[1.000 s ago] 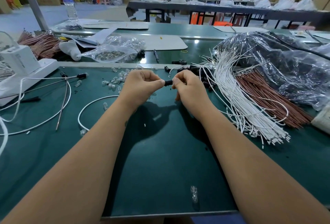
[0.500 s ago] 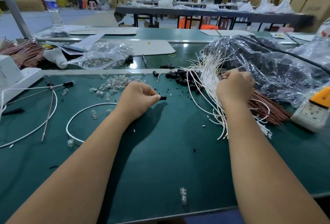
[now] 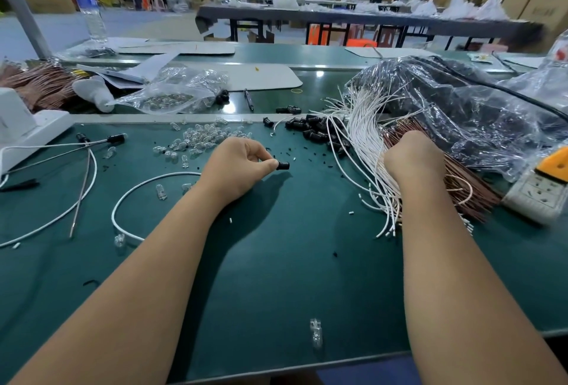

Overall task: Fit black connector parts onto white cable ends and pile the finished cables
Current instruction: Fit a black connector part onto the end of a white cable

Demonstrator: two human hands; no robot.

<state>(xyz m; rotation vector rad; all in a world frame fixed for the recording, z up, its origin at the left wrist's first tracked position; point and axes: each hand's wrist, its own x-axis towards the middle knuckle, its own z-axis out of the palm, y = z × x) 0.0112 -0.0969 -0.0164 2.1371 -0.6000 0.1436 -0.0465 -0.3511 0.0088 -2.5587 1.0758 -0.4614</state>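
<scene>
Left hand [image 3: 238, 163] pinches a black connector [image 3: 283, 165] just above the green table [image 3: 276, 277]; right hand [image 3: 413, 155], fingers curled, grips into the white cable bundle [image 3: 365, 145].

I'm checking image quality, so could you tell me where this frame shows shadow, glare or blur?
Head view: the left hand casts a dark shadow on the green mat; glare glints off the plastic bag; the background people are blurred; straight edges bow from the wide lens.
</scene>
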